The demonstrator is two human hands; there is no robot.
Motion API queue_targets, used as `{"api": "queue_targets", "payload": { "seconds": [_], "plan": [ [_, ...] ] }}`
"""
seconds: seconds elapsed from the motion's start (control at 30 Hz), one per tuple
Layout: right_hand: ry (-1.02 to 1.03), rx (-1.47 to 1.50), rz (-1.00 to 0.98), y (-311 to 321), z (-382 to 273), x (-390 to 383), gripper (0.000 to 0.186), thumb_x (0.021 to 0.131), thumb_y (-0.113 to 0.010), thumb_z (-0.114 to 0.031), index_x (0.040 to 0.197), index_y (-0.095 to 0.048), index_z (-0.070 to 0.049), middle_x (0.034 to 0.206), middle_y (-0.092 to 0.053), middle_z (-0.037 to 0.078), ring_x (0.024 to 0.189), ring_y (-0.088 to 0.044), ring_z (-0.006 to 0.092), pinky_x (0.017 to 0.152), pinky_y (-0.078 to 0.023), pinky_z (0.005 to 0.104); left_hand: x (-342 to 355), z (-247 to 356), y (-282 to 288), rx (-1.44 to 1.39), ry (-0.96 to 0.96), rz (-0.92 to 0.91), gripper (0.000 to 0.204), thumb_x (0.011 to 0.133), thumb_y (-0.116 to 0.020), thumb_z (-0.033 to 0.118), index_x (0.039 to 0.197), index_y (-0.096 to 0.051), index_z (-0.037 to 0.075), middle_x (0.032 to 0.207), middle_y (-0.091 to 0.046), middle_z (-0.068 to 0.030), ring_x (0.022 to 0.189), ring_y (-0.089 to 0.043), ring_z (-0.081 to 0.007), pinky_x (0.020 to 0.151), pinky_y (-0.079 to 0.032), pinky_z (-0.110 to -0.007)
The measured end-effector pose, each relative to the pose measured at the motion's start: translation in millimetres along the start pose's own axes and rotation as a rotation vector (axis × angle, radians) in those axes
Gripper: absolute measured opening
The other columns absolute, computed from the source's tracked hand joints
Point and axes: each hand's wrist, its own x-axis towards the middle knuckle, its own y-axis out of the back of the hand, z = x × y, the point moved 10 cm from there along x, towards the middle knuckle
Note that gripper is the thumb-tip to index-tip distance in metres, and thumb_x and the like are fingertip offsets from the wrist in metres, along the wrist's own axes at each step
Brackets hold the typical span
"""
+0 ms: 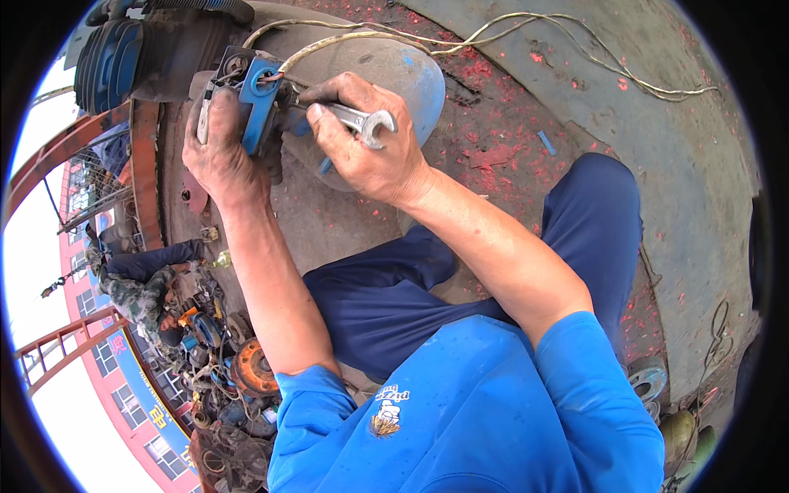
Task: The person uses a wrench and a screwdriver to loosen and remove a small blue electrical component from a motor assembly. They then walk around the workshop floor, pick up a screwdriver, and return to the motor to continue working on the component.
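My right hand (370,148) is closed around a silvery open-ended wrench (371,125). Its jaw sticks out below the fingers, while the fingertips reach towards a blue junction box (261,97) on a motor-like machine. At the box's left side, my left hand (228,156) is closed with the thumb up along it. A slim, pale strip (204,115), perhaps a tool handle, shows between thumb and fingers; its full shape is hidden. A pale cable (329,41) enters the box. Behind my right hand bulges a rounded grey housing (423,90) with worn blue paint.
The cable trails across a metal sheet (657,148) at the right. Red flakes dot the floor (493,156). A blue finned part (111,66) stands at upper left. Lower left, a person in camouflage (140,300) bends beside heaped machine parts, including an orange hub (253,367).
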Motion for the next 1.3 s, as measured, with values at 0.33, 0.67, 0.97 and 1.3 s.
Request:
{"api": "queue_targets", "payload": {
  "seconds": [0.33,0.67,0.97,1.3],
  "plan": [
    [-0.531,0.396,0.129,27,50,-7,0.027,0.099,-0.053,-0.022,0.100,-0.069,0.001,0.077,-0.065,0.002,0.070,-0.058,0.0076,0.062,-0.047,0.0258,-1,1,4,0.187,0.012,0.016,0.050,0.091,-0.067,0.037,0.116,-0.062,-0.006,0.094,-0.070,-0.0170,0.077,-0.068,-0.0258,0.063,-0.057,-0.038],
    [0.112,-0.083,0.019,-5,-12,-6,0.020,0.087,-0.067,-0.015,0.101,-0.067,0.000,0.081,-0.064,0.011,0.073,-0.063,0.0267,0.068,-0.051,0.0342,4,2,8,0.016,-0.034,0.031,0.032,0.088,-0.073,0.016,0.110,-0.065,-0.005,0.097,-0.071,-0.0139,0.077,-0.071,-0.0210,0.068,-0.061,-0.033],
    [-0.320,0.189,0.067,23,33,4,0.024,0.095,-0.056,-0.019,0.096,-0.066,0.003,0.073,-0.062,0.000,0.067,-0.055,0.0072,0.061,-0.048,0.0268,-4,0,0,0.020,0.077,0.004,0.036,0.087,-0.074,0.018,0.112,-0.064,-0.005,0.093,-0.071,-0.0133,0.074,-0.071,-0.0215,0.065,-0.061,-0.034],
    [0.233,-0.241,0.064,-19,-29,-14,0.019,0.083,-0.071,-0.018,0.095,-0.068,-0.004,0.074,-0.058,0.008,0.065,-0.057,0.0282,0.063,-0.047,0.0383,3,3,-1,0.175,-0.026,-0.025,0.042,0.095,-0.063,0.029,0.117,-0.063,-0.007,0.104,-0.070,-0.0153,0.090,-0.069,-0.0230,0.079,-0.057,-0.036]
  ]
}}
